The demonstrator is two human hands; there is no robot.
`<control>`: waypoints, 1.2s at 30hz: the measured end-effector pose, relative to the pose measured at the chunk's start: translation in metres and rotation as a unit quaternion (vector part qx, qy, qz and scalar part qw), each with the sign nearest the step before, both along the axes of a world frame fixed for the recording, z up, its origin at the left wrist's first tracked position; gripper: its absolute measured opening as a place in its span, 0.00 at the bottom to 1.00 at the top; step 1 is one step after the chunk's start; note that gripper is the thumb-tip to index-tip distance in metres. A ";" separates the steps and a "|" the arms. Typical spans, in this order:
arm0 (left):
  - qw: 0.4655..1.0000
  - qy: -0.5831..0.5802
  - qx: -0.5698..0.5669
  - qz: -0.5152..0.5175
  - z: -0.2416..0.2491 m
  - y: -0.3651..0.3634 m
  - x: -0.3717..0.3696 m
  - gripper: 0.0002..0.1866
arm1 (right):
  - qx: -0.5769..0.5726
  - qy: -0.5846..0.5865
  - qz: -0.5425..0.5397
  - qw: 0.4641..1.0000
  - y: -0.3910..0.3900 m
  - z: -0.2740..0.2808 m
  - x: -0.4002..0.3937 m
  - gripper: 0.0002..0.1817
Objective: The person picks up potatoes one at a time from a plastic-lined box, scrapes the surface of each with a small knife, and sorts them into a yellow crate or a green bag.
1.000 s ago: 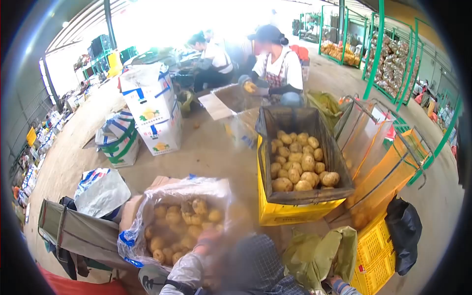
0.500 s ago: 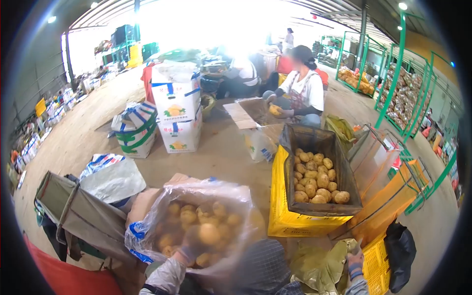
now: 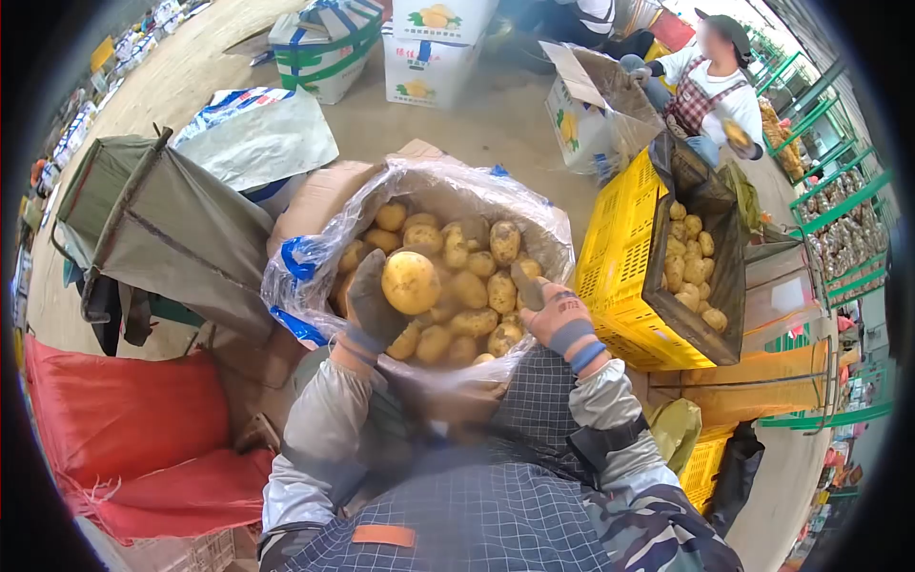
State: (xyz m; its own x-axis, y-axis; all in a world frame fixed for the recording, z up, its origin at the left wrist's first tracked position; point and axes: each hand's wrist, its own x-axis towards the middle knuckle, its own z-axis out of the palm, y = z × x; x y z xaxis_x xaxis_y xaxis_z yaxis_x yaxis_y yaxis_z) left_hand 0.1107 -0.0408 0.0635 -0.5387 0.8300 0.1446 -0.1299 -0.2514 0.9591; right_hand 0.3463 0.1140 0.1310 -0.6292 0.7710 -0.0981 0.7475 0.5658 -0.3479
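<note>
Right below the left hand, which grips a potato, there's a plastic-lined box. Can't tell if the right hand has anything, tbh.

You wear work gloves with a dark grey coating and blue-grey bands at the wrists; small printing marks the back of the right one. Your sleeves are pale silvery grey, a black strap crossing the right, camouflage cloth above. Your dark apron carries a white grid and an orange patch.
</note>
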 end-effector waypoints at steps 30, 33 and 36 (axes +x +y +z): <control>0.942 0.142 -0.260 0.161 -0.051 -0.016 -0.135 0.22 | -0.460 0.770 -0.188 0.401 0.159 -0.013 0.132 0.38; 0.761 0.399 -0.509 0.046 -0.037 0.002 -0.109 0.32 | -0.466 0.729 -0.142 0.481 0.139 -0.005 0.132 0.23; 0.593 0.458 -0.658 -0.075 -0.037 0.026 -0.080 0.44 | -0.523 0.681 -0.061 0.510 0.081 -0.029 0.072 0.25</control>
